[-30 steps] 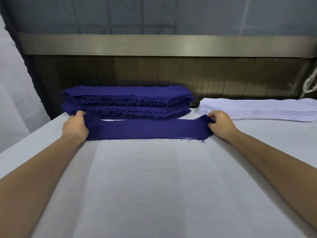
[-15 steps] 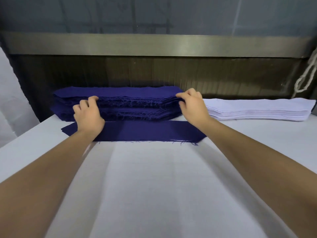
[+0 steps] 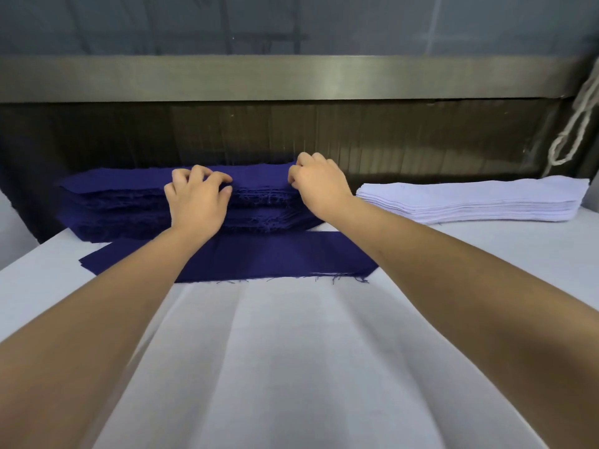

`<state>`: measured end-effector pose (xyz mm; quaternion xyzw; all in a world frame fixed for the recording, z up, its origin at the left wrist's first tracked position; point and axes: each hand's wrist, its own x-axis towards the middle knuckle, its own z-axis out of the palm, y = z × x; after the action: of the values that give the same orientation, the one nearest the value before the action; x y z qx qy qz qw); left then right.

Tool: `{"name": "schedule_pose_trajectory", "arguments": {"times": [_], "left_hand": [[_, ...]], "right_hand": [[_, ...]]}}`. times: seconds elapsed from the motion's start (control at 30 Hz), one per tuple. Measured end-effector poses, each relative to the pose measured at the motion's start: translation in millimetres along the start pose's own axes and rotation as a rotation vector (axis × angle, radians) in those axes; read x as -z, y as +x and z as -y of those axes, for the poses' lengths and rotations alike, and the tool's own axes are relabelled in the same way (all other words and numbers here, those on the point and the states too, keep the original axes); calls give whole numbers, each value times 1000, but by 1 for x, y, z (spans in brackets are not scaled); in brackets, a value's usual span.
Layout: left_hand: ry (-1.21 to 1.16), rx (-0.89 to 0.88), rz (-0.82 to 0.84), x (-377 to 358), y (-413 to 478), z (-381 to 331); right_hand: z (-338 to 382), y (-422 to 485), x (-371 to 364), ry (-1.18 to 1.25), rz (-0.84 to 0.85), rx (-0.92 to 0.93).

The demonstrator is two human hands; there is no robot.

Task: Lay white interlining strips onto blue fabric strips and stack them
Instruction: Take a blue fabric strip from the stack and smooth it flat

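Left hand (image 3: 197, 202), right hand (image 3: 319, 186) pinch top layer of blue pile (image 3: 113, 196). Step: picking up blue strip. Next: peel one layer only; frayed edges may cling.

Garment workshop: stacked blue fabric strips (image 3: 113, 196)

1 fabric strip (image 3: 259, 257) lies on the table (image 3: 291, 367) before the fabric stack (image 3: 113, 202), interlining stack (image 3: 470, 202) at right.

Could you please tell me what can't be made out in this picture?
Head view:
Strip counts in the blue pile and white interlining stack: layers too thin.
Whether left hand or right hand pinches a strip: knuckles hide the grip.
Part of the laid blue strip: under the left forearm.
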<state>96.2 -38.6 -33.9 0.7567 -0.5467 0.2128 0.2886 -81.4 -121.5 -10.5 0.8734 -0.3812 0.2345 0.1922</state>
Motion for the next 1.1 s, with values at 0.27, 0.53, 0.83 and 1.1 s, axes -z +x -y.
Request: {"name": "schedule_pose_trajectory", "arguments": {"times": [0.27, 0.53, 0.83, 1.1], "left_hand": [[0, -141, 54, 3, 17, -9], [-29, -162, 89, 6, 18, -14], [-26, -141, 103, 3, 21, -16], [-19, -168, 103, 0, 21, -22]], "right_hand": [[-1, 11, 3, 123, 159, 80], [8, 18, 5, 328, 53, -144], [6, 19, 10, 746, 50, -304], [9, 24, 11, 596, 12, -290]]}}
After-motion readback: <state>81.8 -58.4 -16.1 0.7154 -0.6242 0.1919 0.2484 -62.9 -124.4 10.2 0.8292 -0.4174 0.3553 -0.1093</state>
